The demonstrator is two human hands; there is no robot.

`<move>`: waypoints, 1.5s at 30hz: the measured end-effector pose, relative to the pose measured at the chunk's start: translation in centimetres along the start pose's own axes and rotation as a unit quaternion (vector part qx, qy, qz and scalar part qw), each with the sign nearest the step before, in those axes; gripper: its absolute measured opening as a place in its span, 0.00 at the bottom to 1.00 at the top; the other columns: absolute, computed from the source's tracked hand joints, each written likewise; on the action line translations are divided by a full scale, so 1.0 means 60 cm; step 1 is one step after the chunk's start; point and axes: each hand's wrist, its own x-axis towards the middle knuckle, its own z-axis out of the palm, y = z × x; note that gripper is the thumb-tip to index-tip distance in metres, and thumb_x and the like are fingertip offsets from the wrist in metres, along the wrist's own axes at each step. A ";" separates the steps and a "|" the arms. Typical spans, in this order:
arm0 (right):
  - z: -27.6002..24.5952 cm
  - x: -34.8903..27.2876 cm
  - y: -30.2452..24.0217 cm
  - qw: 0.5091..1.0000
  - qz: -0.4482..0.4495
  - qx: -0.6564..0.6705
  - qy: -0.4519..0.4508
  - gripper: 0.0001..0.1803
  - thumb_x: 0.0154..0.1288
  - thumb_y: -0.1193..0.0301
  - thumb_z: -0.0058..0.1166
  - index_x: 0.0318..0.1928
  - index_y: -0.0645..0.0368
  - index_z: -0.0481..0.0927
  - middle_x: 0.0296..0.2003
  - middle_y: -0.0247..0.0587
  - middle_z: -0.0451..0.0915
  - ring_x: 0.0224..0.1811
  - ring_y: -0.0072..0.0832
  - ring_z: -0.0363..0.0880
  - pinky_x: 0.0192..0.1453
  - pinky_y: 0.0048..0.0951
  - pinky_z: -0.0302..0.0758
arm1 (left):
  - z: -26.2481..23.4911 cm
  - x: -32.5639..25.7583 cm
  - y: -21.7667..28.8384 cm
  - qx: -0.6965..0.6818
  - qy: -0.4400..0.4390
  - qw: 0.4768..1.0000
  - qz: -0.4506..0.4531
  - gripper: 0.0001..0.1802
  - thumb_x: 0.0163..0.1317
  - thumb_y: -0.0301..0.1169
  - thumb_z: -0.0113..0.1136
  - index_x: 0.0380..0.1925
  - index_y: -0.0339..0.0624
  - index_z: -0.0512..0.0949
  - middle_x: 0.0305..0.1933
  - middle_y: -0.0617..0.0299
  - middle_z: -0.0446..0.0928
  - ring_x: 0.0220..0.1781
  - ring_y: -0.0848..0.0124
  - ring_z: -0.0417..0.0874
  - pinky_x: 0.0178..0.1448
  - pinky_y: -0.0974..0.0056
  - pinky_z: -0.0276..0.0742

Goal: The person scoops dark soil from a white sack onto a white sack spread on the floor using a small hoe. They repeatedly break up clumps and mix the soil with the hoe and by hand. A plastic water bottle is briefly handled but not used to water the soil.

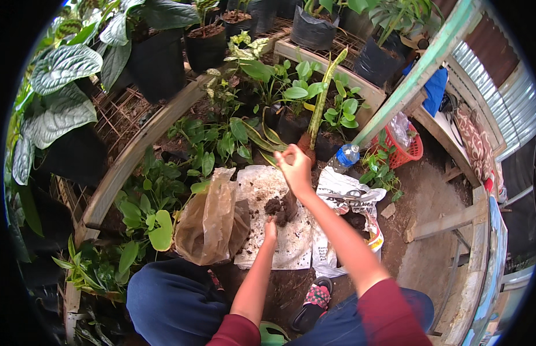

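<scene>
My left hand [271,229] is closed at the near side of a clump of dark soil [276,210], above a white, soil-spotted sheet [259,183]. A dark, shiny surface shows beside the clump, partly behind my right forearm; I cannot tell whether it is a plastic bag. My right hand [295,168] is raised beyond the sheet, fingers curled together, close to the yellow-edged leaves [262,138] of a snake plant. Whatever its fingertips may pinch is too small to make out. A taller snake plant leaf [321,101] stands just behind this hand.
Left of the sheet slumps a brownish clear plastic bag [213,222]. A printed white sack [337,230] lies to the right, with a capped water bottle [344,157] beyond it. Potted plants crowd the wood-edged bed [138,138]. A red basket [407,147] stands at the right.
</scene>
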 end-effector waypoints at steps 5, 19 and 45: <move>-0.009 -0.073 0.054 0.983 -0.005 0.087 0.159 0.15 0.57 0.72 0.61 0.21 0.62 0.67 0.18 0.30 0.65 0.24 0.15 0.62 0.29 0.22 0.63 | 0.055 -0.034 -0.014 -0.015 -0.011 0.999 0.035 0.35 0.65 0.42 0.49 0.70 0.50 0.53 0.74 0.60 0.53 0.75 0.63 0.52 0.71 0.51 0.51; 0.034 -0.080 -0.025 0.984 -0.072 0.111 0.122 0.13 0.57 0.78 0.56 0.20 0.64 0.66 0.14 0.31 0.64 0.19 0.15 0.60 0.24 0.24 0.60 | 0.004 -0.039 -0.032 0.180 0.063 0.961 0.200 0.32 0.63 0.36 0.55 0.65 0.37 0.61 0.70 0.51 0.60 0.72 0.58 0.58 0.72 0.58 0.53; -0.056 -0.048 0.003 0.976 0.007 0.160 0.148 0.14 0.58 0.78 0.56 0.18 0.63 0.68 0.13 0.30 0.64 0.18 0.14 0.59 0.24 0.23 0.57 | 0.011 -0.156 -0.035 0.684 0.126 0.697 0.176 0.66 0.31 0.49 0.79 0.68 0.34 0.51 0.74 0.58 0.49 0.73 0.58 0.55 0.74 0.54 0.52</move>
